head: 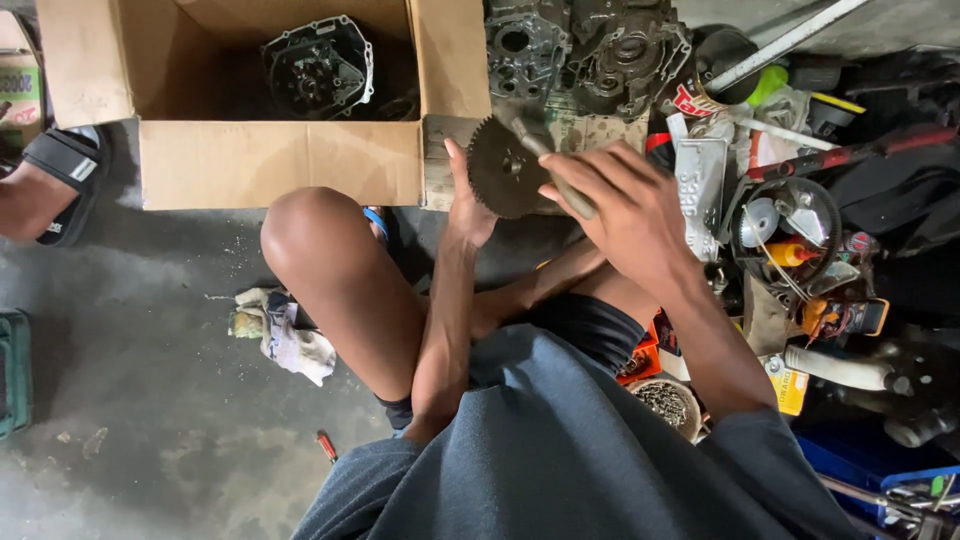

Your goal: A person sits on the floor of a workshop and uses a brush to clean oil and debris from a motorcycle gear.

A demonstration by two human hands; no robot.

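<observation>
Grey concrete floor, oil-stained, spreads under a seated person, with engine parts and tools heaped to the right and a cardboard box (280, 160) ahead.

Just above the knees sits a dark toothed gear (503, 168) on a shaft, its flat face turned toward the camera. Its long axis is the shaft (560, 178), which runs from upper left, past the gear's hub, down to the lower right and into the right palm. The left hand (467, 200) is closed lightly on the gear's lower-left rim, thumb and fingers pinching the toothed edge. The right hand (625, 205) curls round the shaft, fingers wrapped over it, just right of the gear.

To handle this well, I judge the left fingers should stay on the rim's flat sides, not the teeth, while the right keeps the shaft steady and in line with the hub, so nothing binds or slips.

Beyond the right hand lie engine casings (585, 50); a dirty rag (285, 335) rests below the left elbow
</observation>
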